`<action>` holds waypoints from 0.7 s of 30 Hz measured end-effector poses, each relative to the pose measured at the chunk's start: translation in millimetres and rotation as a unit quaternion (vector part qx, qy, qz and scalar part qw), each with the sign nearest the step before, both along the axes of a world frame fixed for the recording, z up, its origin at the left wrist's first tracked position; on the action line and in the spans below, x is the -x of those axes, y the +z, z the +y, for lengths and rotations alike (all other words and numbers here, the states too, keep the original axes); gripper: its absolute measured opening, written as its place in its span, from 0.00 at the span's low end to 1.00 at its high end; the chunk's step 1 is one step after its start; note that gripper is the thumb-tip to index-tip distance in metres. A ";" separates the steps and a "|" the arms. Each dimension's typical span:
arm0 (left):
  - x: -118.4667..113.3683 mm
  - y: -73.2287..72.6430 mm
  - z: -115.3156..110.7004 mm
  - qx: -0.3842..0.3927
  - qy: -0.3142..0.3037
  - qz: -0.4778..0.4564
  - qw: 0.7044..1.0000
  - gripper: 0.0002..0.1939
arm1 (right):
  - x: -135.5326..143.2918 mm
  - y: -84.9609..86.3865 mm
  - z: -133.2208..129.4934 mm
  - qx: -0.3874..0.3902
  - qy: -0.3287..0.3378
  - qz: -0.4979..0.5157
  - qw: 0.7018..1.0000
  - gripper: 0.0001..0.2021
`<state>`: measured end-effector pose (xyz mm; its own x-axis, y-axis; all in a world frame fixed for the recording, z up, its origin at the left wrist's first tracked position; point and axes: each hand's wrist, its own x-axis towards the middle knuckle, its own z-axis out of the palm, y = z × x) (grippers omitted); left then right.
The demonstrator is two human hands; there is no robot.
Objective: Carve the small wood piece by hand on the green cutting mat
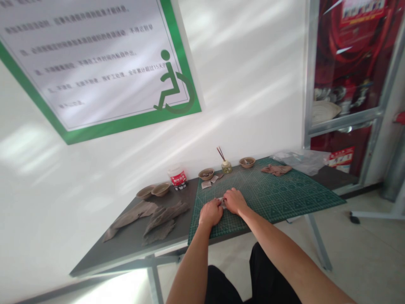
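Observation:
My left hand (211, 212) and my right hand (234, 201) rest close together on the green cutting mat (268, 198). Between their fingertips is a small pale flat piece (222, 202), mostly covered by the fingers; what it is made of I cannot make out. Both hands are closed, with fingers curled down at its two sides. Just beyond them lie small pale squares (206, 184) on the mat. Behind these is a brown bowl (206, 173) with small dark things in it.
Reed diffuser (226, 167), another bowl (247, 162), crumpled brownish cloth (276, 169) and clear plastic bag (300, 159) sit along the back and right. Leftward on the dark table (95, 257) are a red-and-white tub (177, 176), two bowls (161, 189) and grey-brown cloths (164, 219).

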<state>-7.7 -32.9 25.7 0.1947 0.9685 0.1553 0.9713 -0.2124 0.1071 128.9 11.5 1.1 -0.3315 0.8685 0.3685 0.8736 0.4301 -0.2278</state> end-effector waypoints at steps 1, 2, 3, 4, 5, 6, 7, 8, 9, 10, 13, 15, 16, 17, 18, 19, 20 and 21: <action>0.3 -0.3 0.3 -0.003 -0.004 0.001 1.000 0.19 | -0.1 -0.1 0.4 -0.002 0.002 0.000 1.000 0.16; 0.5 -0.6 0.4 -0.007 -0.007 0.002 1.000 0.19 | -0.2 -0.2 0.6 -0.004 0.004 0.001 1.000 0.16; 0.6 -0.7 0.5 -0.010 -0.010 0.003 1.000 0.19 | -0.4 -0.4 0.8 -0.006 0.006 0.001 1.000 0.15; 0.4 -0.5 0.3 -0.010 -0.010 0.004 1.000 0.19 | -0.6 -0.6 0.9 -0.007 0.007 0.000 1.000 0.15; 0.2 -0.1 0.0 -0.009 -0.009 0.004 1.000 0.19 | -0.7 -0.7 0.9 -0.008 0.008 -0.001 1.000 0.15; -0.3 0.4 -0.4 -0.006 -0.006 0.005 1.000 0.19 | -0.8 -0.7 1.0 -0.008 0.008 -0.002 1.000 0.15; -0.8 1.1 -0.9 -0.002 -0.002 0.004 1.000 0.19 | -0.9 -0.6 1.0 -0.007 0.008 -0.004 1.000 0.15; -1.3 1.7 -1.3 0.001 0.002 0.004 1.000 0.19 | -0.9 -0.5 0.9 -0.006 0.008 -0.005 1.000 0.15; -1.6 2.3 -1.7 0.004 0.004 0.003 1.000 0.19 | -0.9 -0.2 0.9 -0.005 0.008 -0.005 1.000 0.15; -1.9 2.7 -1.8 0.005 0.006 0.003 1.000 0.19 | -0.8 0.0 0.9 -0.004 0.008 -0.006 1.000 0.15; -1.5 2.4 -1.3 0.004 0.006 0.004 1.000 0.19 | -0.6 0.6 0.9 -0.003 0.009 -0.005 1.000 0.15; -0.7 1.4 -0.4 -0.002 0.000 0.007 1.000 0.19 | -0.5 0.5 1.0 -0.004 0.010 -0.001 1.000 0.15; -0.2 0.8 0.1 -0.005 -0.003 0.008 1.000 0.18 | -0.4 0.4 1.1 -0.006 0.011 0.002 1.000 0.14; 0.2 0.2 0.5 -0.007 -0.005 0.009 1.000 0.18 | -0.4 0.1 1.2 -0.008 0.011 0.005 1.000 0.14; 0.6 -0.4 0.9 -0.008 -0.005 0.009 1.000 0.18 | -0.4 -0.1 1.4 -0.009 0.012 0.008 1.000 0.15; 0.9 -0.9 1.2 -0.009 -0.005 0.008 1.000 0.18 | -0.4 -0.3 1.5 -0.010 0.013 0.010 1.000 0.15; 1.2 -1.5 1.6 -0.009 -0.004 0.007 1.000 0.18 | -0.4 -0.5 1.7 -0.010 0.013 0.011 1.000 0.15; 1.6 -2.1 1.9 -0.010 -0.003 0.006 1.000 0.18 | -0.5 -0.7 1.8 -0.010 0.013 0.011 1.000 0.15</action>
<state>-9.3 -31.0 23.7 0.2026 0.9641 0.1719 0.9712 -0.2203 0.0909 129.5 13.3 0.4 -0.3460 0.8520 0.3929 0.8562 0.4579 -0.2391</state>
